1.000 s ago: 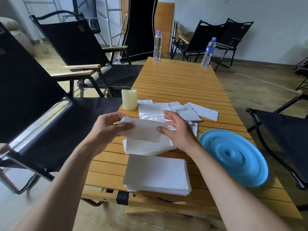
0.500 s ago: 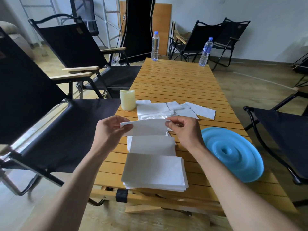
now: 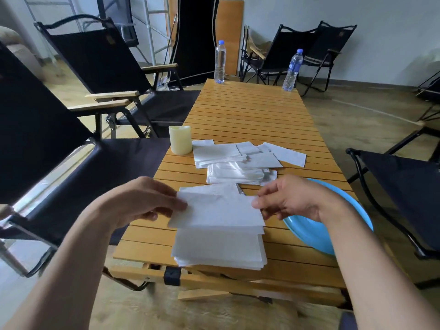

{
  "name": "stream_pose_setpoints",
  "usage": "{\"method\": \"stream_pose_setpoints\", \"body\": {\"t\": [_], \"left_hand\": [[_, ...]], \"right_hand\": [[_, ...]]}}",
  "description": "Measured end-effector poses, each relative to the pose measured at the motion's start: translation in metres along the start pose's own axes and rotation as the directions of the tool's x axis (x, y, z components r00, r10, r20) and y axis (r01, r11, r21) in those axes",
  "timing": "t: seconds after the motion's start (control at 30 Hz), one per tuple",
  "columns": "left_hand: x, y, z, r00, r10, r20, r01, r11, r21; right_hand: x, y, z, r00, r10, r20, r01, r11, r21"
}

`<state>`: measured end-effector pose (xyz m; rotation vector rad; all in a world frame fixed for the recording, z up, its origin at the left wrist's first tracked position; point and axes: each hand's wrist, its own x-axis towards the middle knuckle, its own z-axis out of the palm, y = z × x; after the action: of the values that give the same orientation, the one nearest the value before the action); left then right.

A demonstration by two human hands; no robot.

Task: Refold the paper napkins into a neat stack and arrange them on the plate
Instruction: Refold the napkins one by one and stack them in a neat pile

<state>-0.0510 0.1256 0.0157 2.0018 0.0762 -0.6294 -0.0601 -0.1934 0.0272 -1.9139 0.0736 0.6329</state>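
I hold a folded white napkin (image 3: 219, 210) just above the neat stack of napkins (image 3: 219, 251) at the near edge of the wooden slat table (image 3: 250, 110). My left hand (image 3: 142, 201) pinches its left edge and my right hand (image 3: 292, 198) pinches its right edge. Loose unfolded napkins (image 3: 238, 160) lie scattered further back in the middle of the table. The blue plate (image 3: 316, 234) sits at the table's right edge, partly hidden behind my right wrist.
A cream candle (image 3: 180, 140) stands left of the loose napkins. Two water bottles (image 3: 220, 61) (image 3: 292, 70) stand at the far end. Black folding chairs (image 3: 100, 75) line the left side, and another chair (image 3: 404, 186) is on the right.
Both hands have brought the folded napkin toward me and lowered it from above the loose pile to just over the neat stack.
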Motion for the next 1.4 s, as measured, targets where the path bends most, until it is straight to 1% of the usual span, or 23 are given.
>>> {"method": "stream_pose_setpoints", "body": {"t": [0.07,0.17,0.4,0.5,0.57,0.63,0.7,0.8,0.9,0.97,1.0,1.1,1.17,1.2,1.23,1.3,1.4], "left_hand": [[0.000,-0.004,0.006,0.995,-0.100,0.025,0.098,0.992,0.081],[0.001,-0.008,0.012,0.985,-0.173,0.025,0.168,0.977,0.132],[0.007,-0.010,0.014,0.975,-0.222,-0.028,0.223,0.951,0.213],[0.009,-0.011,0.012,0.974,-0.223,-0.027,0.224,0.958,0.181],[0.014,-0.014,0.011,0.977,-0.196,-0.082,0.204,0.973,0.104],[0.023,-0.017,0.014,0.970,-0.177,-0.169,0.185,0.982,0.032],[0.030,-0.019,0.021,0.953,-0.192,-0.233,0.197,0.980,-0.001],[0.037,-0.021,0.031,0.942,-0.214,-0.259,0.217,0.976,-0.015],[0.041,-0.018,0.037,0.946,-0.173,-0.273,0.165,0.985,-0.053],[0.044,-0.015,0.037,0.943,-0.134,-0.303,0.109,0.989,-0.098],[0.044,-0.014,0.036,0.943,-0.123,-0.308,0.086,0.988,-0.132],[0.040,-0.007,0.029,0.951,-0.115,-0.289,0.032,0.961,-0.276],[0.033,-0.001,0.022,0.959,-0.089,-0.270,-0.007,0.942,-0.337],[0.028,0.002,0.018,0.965,-0.066,-0.254,-0.026,0.939,-0.342],[0.023,0.004,0.014,0.973,-0.038,-0.227,-0.042,0.942,-0.334],[0.011,0.004,0.005,0.989,0.007,-0.146,-0.048,0.960,-0.276],[-0.001,0.001,0.000,1.000,-0.014,-0.024,0.010,0.984,-0.179]], "right_hand": [[-0.003,0.005,0.004,0.995,0.092,0.031,-0.089,0.992,-0.091],[0.000,0.009,0.012,0.987,0.158,0.016,-0.153,0.971,-0.183],[0.006,0.011,0.018,0.977,0.211,-0.030,-0.211,0.931,-0.298],[0.007,0.012,0.017,0.976,0.204,-0.069,-0.216,0.921,-0.325],[0.011,0.013,0.015,0.977,0.159,-0.138,-0.194,0.938,-0.288],[0.019,0.015,0.014,0.971,0.123,-0.207,-0.166,0.964,-0.210],[0.029,0.019,0.019,0.958,0.122,-0.260,-0.164,0.976,-0.146],[0.040,0.025,0.029,0.953,0.150,-0.264,-0.183,0.978,-0.104],[0.048,0.027,0.031,0.949,0.114,-0.293,-0.139,0.988,-0.068],[0.051,0.024,0.029,0.940,0.088,-0.330,-0.082,0.996,0.029],[0.051,0.021,0.027,0.939,0.087,-0.332,-0.049,0.992,0.119],[0.046,0.010,0.022,0.962,0.099,-0.253,0.014,0.912,0.409],[0.037,0.003,0.017,0.979,0.096,-0.180,0.005,0.869,0.494],[0.030,0.001,0.014,0.987,0.085,-0.134,-0.008,0.871,0.491],[0.024,0.000,0.011,0.994,0.069,-0.084,-0.023,0.888,0.459],[0.011,-0.001,0.005,0.999,0.049,0.019,-0.052,0.944,0.325],[-0.003,0.002,0.001,0.991,0.072,0.117,-0.081,0.994,0.075]]}}
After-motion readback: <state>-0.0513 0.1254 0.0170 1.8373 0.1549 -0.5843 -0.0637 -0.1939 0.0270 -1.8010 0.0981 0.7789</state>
